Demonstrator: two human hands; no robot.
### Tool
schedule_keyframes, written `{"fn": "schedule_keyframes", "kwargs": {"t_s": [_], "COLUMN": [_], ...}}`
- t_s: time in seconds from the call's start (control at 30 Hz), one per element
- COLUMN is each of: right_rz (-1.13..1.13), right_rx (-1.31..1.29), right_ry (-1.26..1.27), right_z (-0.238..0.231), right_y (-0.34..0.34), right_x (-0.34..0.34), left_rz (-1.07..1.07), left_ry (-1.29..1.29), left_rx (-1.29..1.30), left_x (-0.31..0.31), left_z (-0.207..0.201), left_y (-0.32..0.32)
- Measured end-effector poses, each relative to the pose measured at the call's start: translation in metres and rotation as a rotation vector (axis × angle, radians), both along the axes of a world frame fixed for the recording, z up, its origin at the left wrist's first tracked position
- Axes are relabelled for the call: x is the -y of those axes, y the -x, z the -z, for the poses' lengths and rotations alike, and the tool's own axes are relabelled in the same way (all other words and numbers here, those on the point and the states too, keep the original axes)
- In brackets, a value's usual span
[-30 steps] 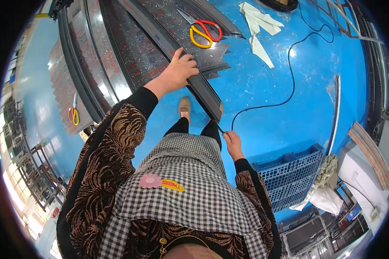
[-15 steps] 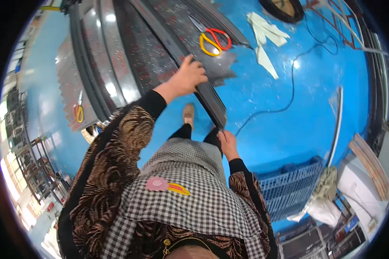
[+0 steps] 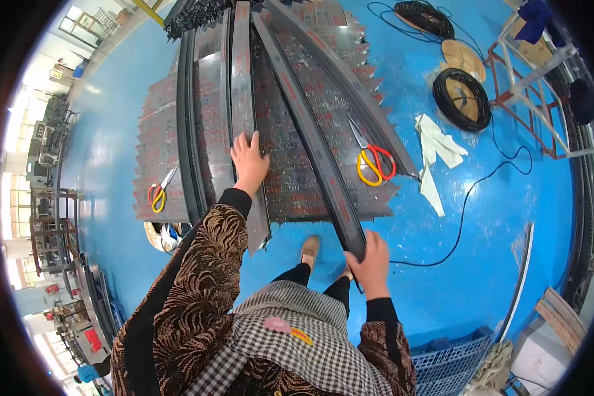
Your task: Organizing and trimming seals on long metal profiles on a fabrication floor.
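Long dark grey profile strips fan out over a pile of grey sheets with jagged edges. My left hand [image 3: 249, 162] lies with spread fingers on a flat, light grey strip [image 3: 242, 72] in the middle. At the near end of a dark profile strip [image 3: 323, 162], my right hand [image 3: 371, 267] touches its right edge, thumb and fingers apart. This strip's near end juts past the pile, above my feet. Scissors with red and yellow handles [image 3: 376, 165] lie on the sheets [image 3: 297, 198] to the right. A second pair of scissors [image 3: 157, 197] lies at the left.
Pale cloth scraps [image 3: 435, 155] and black cable coils [image 3: 462, 99] lie on the blue floor at right. A thin cable [image 3: 465, 198] snakes toward me. A metal frame [image 3: 541, 86] stands far right; a blue plastic crate [image 3: 452, 363] is near right.
My left hand has left the dark profile strip for the light strip further left. My right hand has loosened from its pinch on the strip's end. The view has tilted up, showing more pile.
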State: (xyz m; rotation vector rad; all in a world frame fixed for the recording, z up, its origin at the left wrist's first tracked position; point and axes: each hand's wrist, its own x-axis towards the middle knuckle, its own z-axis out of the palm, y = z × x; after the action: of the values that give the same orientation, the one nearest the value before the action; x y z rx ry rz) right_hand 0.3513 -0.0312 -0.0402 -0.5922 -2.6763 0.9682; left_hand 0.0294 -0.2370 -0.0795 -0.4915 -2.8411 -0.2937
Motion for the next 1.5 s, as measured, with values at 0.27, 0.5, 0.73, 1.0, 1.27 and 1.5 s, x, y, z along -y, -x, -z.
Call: {"fn": "schedule_keyframes", "kwargs": {"t_s": [0.27, 0.5, 0.73, 1.0, 1.27, 1.5], "right_rz": [-0.059, -0.049, -0.049, 0.537, 0.105, 0.114], "right_rx": [0.235, 0.357, 0.332, 0.109, 0.051, 0.213], "right_ry": [0.052, 0.021, -0.062, 0.6, 0.613, 0.693], "right_z": [0.046, 0.024, 0.029, 0.053, 0.083, 0.092], "right_y": [0.0, 0.002, -0.003, -0.117, -0.165, -0.158], "right_x": [0.051, 0.031, -0.012, -0.027, 0.009, 0.021], "left_rz": [-0.068, -0.123, 0.345, 0.923, 0.921, 0.901], "left_ry": [-0.213, -0.178, -0.257, 0.128, 0.174, 0.213], "left_rx": [0.083, 0.121, 0.063, 0.103, 0.108, 0.1], "left_x": [-0.001, 0.0, -0.069, -0.125, -0.131, -0.131], "left_z": [0.006, -0.002, -0.029, -0.043, -0.014, -0.017], "left_y": [0.008, 0.009, -0.035, -0.085, -0.095, -0.093]}}
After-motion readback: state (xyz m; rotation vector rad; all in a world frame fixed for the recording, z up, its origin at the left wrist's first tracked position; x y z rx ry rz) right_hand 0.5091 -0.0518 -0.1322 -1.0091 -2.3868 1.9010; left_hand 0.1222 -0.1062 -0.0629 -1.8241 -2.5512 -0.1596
